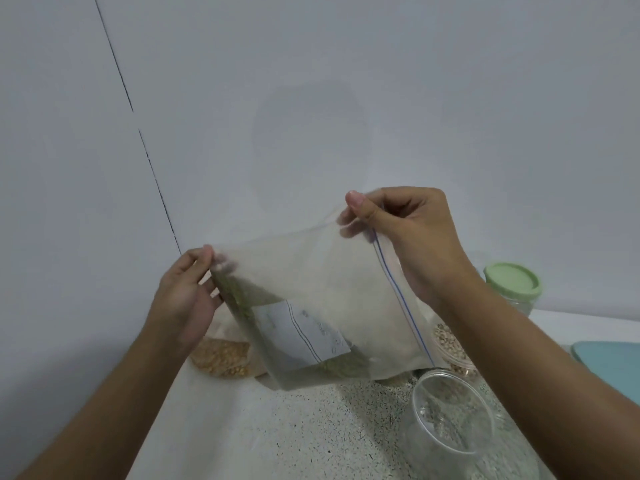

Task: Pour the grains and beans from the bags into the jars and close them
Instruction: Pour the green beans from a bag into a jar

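The left hand (185, 299) pinched one corner of a clear zip bag (329, 271) between thumb and curled fingers, the palm turned toward the bag. The right hand (415, 237), higher and to the right, pinched the top end of the bag's blue zip strip (398, 289) with the thumb in front and the fingers behind the plastic. Between the two hands the bag hung tilted in the air above the counter (311, 427), the zip strip running down its right edge. It could not be told whether the zip was sealed. Greenish grains (242, 296) lay along the bag's left and lower edges, partly behind a white label (301, 334) on its front.

Just below the bag's lower right corner stood an open clear jar (450, 417) without a lid, on the speckled counter beside the right forearm. Behind the held bag, a packet of yellow grains (221, 360) lay on the counter under the left wrist. Pale beige beans (450, 341) showed near the zip's lower end; what held them was unclear. Farther right stood a jar with a green lid (512, 282), closed, and a teal object (609, 368) lay at the right edge. A pale wall (311, 98) rose behind the counter.
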{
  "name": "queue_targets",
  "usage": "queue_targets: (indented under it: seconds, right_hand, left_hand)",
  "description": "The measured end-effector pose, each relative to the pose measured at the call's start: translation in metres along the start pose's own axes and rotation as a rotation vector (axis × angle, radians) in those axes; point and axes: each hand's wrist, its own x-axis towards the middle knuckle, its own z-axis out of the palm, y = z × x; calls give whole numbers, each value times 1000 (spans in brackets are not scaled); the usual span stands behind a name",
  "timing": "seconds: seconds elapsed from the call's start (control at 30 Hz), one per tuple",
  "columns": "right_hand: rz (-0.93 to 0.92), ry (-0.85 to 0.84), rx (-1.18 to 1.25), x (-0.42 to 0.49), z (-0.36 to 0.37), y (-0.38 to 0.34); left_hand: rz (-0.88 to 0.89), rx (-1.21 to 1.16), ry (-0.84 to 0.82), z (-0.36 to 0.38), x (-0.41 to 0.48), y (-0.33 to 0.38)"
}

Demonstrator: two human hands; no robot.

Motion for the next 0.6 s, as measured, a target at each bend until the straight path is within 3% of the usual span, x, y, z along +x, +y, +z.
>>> queue_targets:
  seconds: [0.6]
  right_hand:
    - [-44, 77, 88, -18, -23, -34]
  left_hand:
    - [83, 24, -63, 50, 7, 43]
